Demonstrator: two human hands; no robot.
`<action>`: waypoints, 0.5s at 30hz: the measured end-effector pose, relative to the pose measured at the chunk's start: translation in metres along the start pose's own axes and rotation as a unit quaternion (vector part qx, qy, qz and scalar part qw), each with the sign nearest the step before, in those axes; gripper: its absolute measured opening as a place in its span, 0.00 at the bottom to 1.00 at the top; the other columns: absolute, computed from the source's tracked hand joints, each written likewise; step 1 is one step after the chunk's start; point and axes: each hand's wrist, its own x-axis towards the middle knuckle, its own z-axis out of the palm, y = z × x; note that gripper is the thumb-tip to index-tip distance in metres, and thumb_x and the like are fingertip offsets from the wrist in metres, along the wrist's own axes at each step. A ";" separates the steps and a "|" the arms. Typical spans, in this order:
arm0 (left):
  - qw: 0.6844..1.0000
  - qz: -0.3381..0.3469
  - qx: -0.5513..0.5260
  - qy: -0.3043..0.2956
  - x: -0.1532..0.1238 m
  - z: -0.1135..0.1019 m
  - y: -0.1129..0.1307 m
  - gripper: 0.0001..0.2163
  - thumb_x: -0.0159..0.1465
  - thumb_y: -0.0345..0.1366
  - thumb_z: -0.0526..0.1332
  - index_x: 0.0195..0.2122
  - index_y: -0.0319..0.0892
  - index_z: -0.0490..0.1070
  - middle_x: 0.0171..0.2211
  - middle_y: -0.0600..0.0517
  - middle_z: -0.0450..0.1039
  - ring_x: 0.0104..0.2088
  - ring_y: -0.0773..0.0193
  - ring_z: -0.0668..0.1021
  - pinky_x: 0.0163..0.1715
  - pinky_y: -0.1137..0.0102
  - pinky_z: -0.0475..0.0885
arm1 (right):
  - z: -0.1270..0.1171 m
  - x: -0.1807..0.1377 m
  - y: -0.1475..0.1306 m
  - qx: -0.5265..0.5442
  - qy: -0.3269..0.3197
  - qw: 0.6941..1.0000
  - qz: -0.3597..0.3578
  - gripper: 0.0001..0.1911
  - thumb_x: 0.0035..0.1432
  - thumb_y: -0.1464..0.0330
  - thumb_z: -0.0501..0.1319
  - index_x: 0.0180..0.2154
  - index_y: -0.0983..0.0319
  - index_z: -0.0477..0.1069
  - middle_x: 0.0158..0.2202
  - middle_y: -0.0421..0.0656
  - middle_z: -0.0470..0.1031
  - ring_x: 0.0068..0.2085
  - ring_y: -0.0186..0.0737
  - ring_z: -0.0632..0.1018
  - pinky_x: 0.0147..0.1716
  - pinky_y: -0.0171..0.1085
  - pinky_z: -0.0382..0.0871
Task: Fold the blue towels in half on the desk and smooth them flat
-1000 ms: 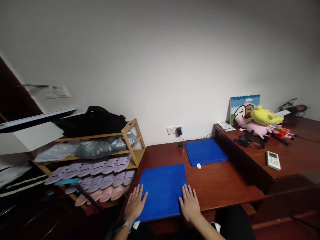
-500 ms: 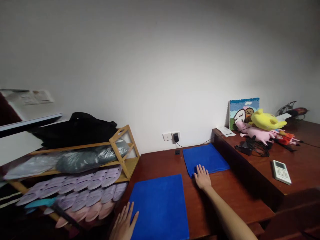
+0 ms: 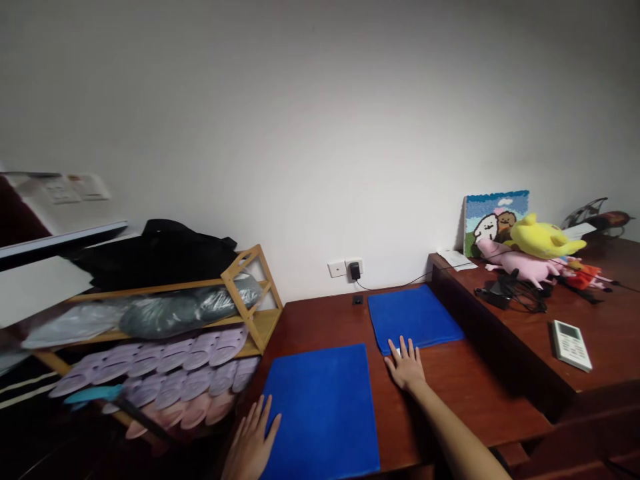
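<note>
Two flat blue cloths lie on the reddish-brown wooden table, one nearer to me and one farther back on the right. My left hand rests with spread fingers at the left edge of the near cloth, its fingertips over the border. At the front edge of the far blue cloth is my right hand, palm down and fingers apart. A small bit of white shows by its fingertips; I cannot make out what it is. Neither hand holds anything.
A wooden rack on the left carries a black bag, plastic-wrapped bundles and rows of lilac clogs. On the raised desk at right are plush toys, a white remote, cables and a dog picture. A black adapter sits in the wall socket.
The view has shifted slightly, so the surroundings sit a little further right. My right hand has drawn back slightly from the far cloth. Both hands stay spread.
</note>
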 end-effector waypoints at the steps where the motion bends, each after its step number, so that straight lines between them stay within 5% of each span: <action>1: 1.000 -0.001 -0.001 -0.001 0.000 -0.002 0.001 0.35 0.69 0.53 0.44 0.72 0.40 0.51 0.73 0.46 0.51 0.72 0.53 0.57 0.70 0.52 0.54 | 0.000 -0.006 -0.002 0.001 -0.003 1.000 0.000 0.35 0.69 0.45 0.41 0.72 0.46 0.41 0.76 0.40 0.37 0.75 0.53 0.39 0.70 0.55 0.30; 10: 0.999 -0.008 0.010 -0.038 -0.009 -0.031 0.016 0.33 0.70 0.49 0.43 0.72 0.37 0.50 0.73 0.45 0.49 0.72 0.55 0.55 0.71 0.54 0.50 | -0.010 -0.065 -0.021 0.007 -0.018 1.000 0.001 0.33 0.70 0.49 0.43 0.71 0.47 0.45 0.76 0.42 0.41 0.74 0.54 0.43 0.70 0.54 0.37; 15: 0.996 0.055 -0.039 0.063 -0.033 -0.049 0.000 0.27 0.71 0.48 0.47 0.67 0.43 0.63 0.69 0.46 0.62 0.69 0.53 0.64 0.69 0.52 0.59 | -0.015 -0.108 -0.030 0.020 0.001 0.999 -0.029 0.32 0.70 0.53 0.45 0.72 0.52 0.49 0.75 0.45 0.47 0.74 0.54 0.49 0.70 0.54 0.45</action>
